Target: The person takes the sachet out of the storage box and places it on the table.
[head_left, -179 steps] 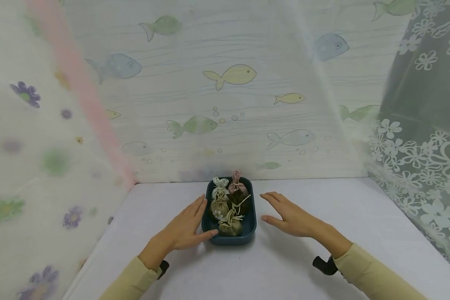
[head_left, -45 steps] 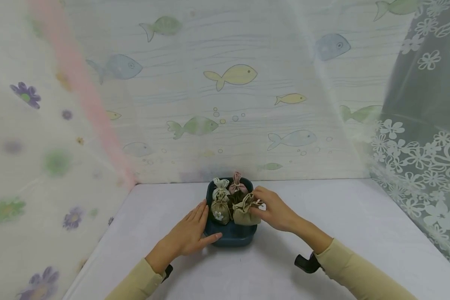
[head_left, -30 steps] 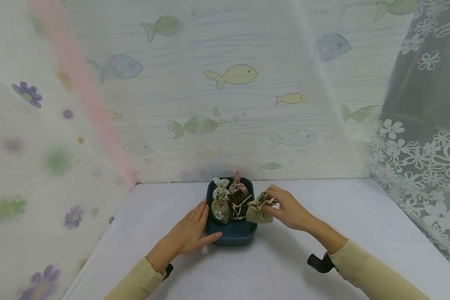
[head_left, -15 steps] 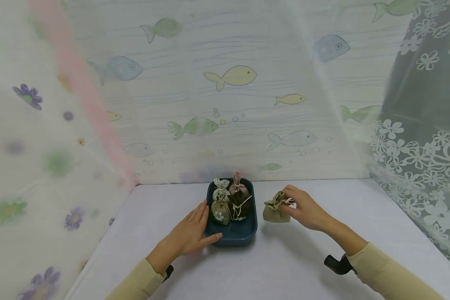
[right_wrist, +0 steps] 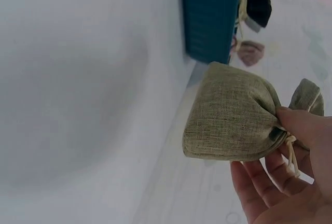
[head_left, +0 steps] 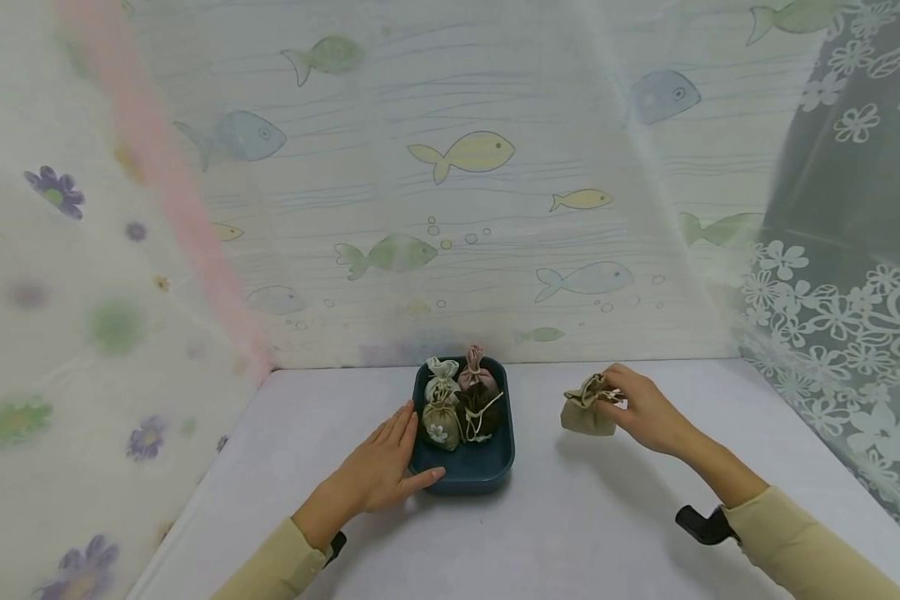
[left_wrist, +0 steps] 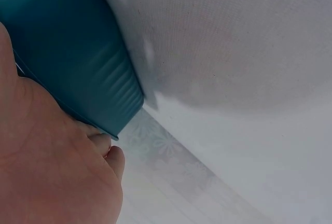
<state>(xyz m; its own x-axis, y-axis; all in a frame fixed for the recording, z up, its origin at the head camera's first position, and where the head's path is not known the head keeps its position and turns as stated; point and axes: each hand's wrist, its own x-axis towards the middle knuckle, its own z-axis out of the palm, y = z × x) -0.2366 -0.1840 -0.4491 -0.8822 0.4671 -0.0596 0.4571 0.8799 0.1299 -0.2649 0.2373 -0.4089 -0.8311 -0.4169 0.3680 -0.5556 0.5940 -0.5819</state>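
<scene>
My right hand (head_left: pixel 648 412) pinches the gathered neck of an olive-beige drawstring pouch (head_left: pixel 588 410), held above the table to the right of a dark teal plastic bin (head_left: pixel 461 477). In the right wrist view the pouch (right_wrist: pixel 228 115) hangs from thumb and fingers, its cream cord dangling. My left hand (head_left: pixel 375 462) rests with straight fingers along the bin's left side, thumb over the front rim. Inside the bin sit a white pouch (head_left: pixel 442 373), a pink pouch (head_left: pixel 477 372), a brown pouch with a pale cord (head_left: pixel 474 410) and an olive pouch with a white flower (head_left: pixel 440 425).
A white-covered table (head_left: pixel 547 533) lies under everything. Behind it hangs a sheer curtain (head_left: pixel 465 208) printed with fish. Flowered curtains (head_left: pixel 90 333) stand at the left and right. A black wrist camera (head_left: pixel 708 525) sits below the right sleeve.
Six seconds ago the right hand was empty beside the bin. It has since lifted the olive-beige pouch out of the bin's front and carried it rightward. The left hand has hardly moved.
</scene>
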